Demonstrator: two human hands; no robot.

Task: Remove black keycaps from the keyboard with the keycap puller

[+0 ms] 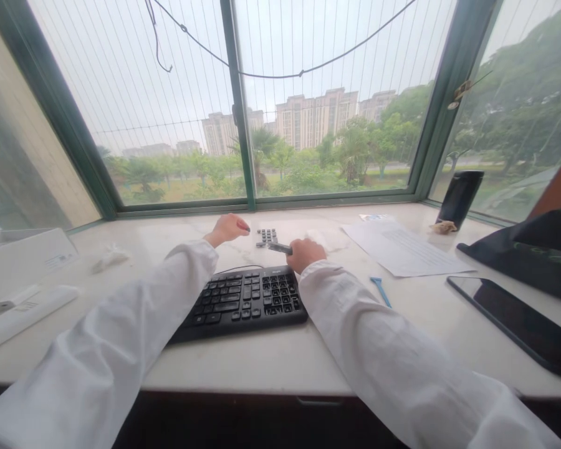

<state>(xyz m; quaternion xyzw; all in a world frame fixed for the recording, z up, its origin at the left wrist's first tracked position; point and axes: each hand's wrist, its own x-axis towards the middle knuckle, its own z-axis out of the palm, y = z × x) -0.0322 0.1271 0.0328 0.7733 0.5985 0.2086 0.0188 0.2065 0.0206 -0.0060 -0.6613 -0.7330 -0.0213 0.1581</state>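
Observation:
A black keyboard lies before me, and its number pad at the right end shows bare key sockets. Beyond it, several loose keycaps are laid out in rows on the white surface. My left hand is raised left of these keycaps, its fingertips pinched on a small dark piece that looks like a keycap. Just above the number pad, my right hand is closed around a slim dark tool. The tool points left, close to the front of the keycap rows; its exact kind is unclear.
To the right are a printed paper sheet, a blue plastic tool, a phone, a dark bag and a black cylinder. A white box and crumpled tissue lie left. The window frame borders the back.

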